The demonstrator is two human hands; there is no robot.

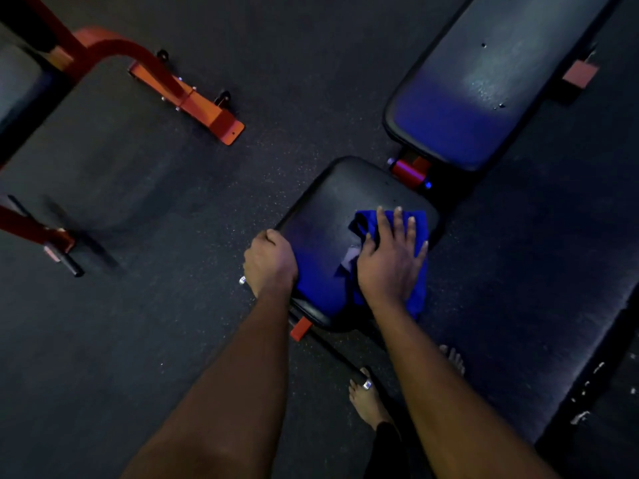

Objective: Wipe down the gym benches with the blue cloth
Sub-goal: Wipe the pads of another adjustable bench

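Blue cloth point(419, 295) lay on right side of seat surface point(332, 205), under right hand point(390, 262), fingers spread flat, pressing it. Left hand point(269, 261) curled over left edge of surface, gripping it.

No legible text, brand or number anywhere. White flecks point(584, 388) on dark pad point(539, 340), right edge: too blurred to read (letters or scuffs, cannot tell). Pale tag point(52, 254) on red frame point(20, 224), left: illegible.
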